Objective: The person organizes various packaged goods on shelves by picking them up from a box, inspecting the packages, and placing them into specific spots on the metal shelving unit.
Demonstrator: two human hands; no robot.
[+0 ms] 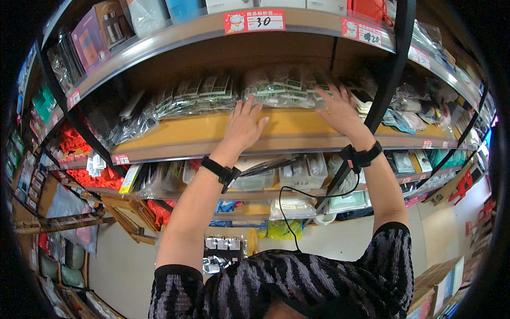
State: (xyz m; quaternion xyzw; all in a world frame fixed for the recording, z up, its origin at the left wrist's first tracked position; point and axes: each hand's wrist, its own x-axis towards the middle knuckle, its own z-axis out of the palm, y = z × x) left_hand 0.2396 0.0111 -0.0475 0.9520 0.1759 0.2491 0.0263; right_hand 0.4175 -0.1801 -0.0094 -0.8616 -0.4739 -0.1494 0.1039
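Both my arms reach up to a yellow-brown shelf [212, 130]. My left hand [243, 125] is open, its fingertips at the front edge of a row of clear plastic packets with green and white cards [207, 90]. Farther right, my right hand [341, 110] is open with fingers spread, its fingertips over the right end of another group of such packets [281, 87]. Neither hand grips anything. Whether the fingertips press on the plastic, I cannot tell. A black band sits on each wrist.
A black upright post [390, 80] stands just right of my right hand. Above runs another shelf edge with red and white price tags [255, 21]. Below are plastic bins [303, 173] and more bagged goods. A thin black cable [287, 212] hangs from my right wristband.
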